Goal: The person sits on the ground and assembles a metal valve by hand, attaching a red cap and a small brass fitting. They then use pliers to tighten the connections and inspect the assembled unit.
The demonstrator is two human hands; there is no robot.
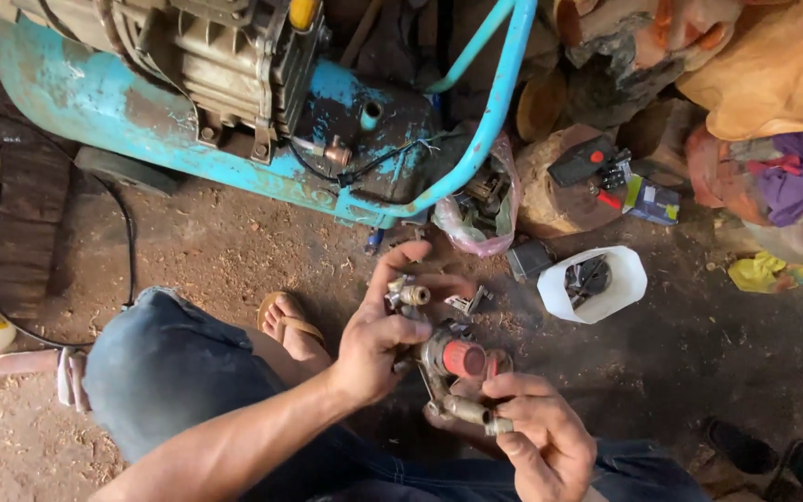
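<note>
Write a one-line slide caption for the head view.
Both hands, left hand and right hand, grip a metal fitting beside a blue compressor.

A blue air compressor (pixel 234 112), white tub (pixel 597 284) and log stump (pixel 555 186) sit on dirt.

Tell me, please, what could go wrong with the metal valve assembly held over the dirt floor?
1. The brass fitting in the left hand could drop into the sawdust-strewn floor and be hard to find.
2. The right hand grips only the assembly's lower fitting, so it might twist loose.
</note>
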